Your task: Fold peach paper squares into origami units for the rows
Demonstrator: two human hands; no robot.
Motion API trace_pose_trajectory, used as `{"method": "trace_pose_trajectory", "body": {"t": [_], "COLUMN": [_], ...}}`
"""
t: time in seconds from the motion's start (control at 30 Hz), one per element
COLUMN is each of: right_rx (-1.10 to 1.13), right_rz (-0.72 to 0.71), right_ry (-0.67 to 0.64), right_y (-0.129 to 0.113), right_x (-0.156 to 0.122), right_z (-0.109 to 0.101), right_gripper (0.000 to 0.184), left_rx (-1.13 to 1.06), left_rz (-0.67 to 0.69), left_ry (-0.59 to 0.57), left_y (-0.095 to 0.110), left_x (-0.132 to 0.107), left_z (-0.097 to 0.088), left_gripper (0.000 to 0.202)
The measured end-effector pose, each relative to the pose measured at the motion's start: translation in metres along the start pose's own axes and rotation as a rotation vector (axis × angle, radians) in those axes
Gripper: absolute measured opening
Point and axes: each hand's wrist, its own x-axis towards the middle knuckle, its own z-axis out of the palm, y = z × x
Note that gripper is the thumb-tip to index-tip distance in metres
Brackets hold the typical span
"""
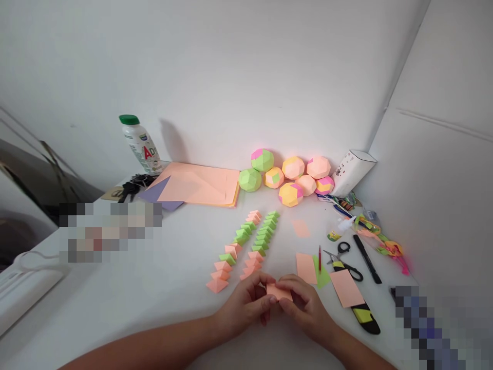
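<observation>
A small peach piece of paper [280, 293] is pinched between both my hands, just above the near side of the table. My left hand [246, 303] closes on its left end with thumb and fingers. At the opposite end, my right hand [302, 303] grips it the same way. Beyond my left hand run two rows of folded paper pieces in green and peach, a left row [231, 252] and a right row [264, 239]. Beside my right hand lie a peach paper rectangle [306, 267] and a green paper piece [323, 280].
Several faceted paper balls [290, 194] sit by the wall, beside a stack of peach sheets [196, 182] and a white bottle [140, 144]. On the right lie scissors [352, 271], a yellow-black cutter [364, 318] under peach paper [347, 288], a black pen [367, 258] and a glue bottle [342, 226].
</observation>
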Motion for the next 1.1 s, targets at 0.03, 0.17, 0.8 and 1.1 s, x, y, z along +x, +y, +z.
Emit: {"method": "trace_pose_trajectory", "body": {"t": [0.03,0.17,0.8,1.1], "right_rx": [0.0,-0.02,-0.125,-0.289], "right_rz": [-0.001,-0.008,-0.184,-0.258], "right_ry": [0.004,0.011,0.117,0.055], "right_y": [0.0,0.002,0.01,0.007], "right_x": [0.0,0.0,-0.008,-0.004], "right_z": [0.0,0.0,0.003,0.002], "right_gripper": [0.023,0.02,0.032,0.016], "left_rx": [-0.009,-0.015,0.019,0.035], "left_rz": [-0.004,-0.038,-0.141,-0.117], "left_ry": [-0.005,-0.008,0.061,0.034], "left_y": [0.0,0.002,0.01,0.006], "left_x": [0.0,0.0,0.002,0.001], "left_z": [0.0,0.002,0.004,0.003], "left_gripper": [0.034,0.036,0.036,0.033]}}
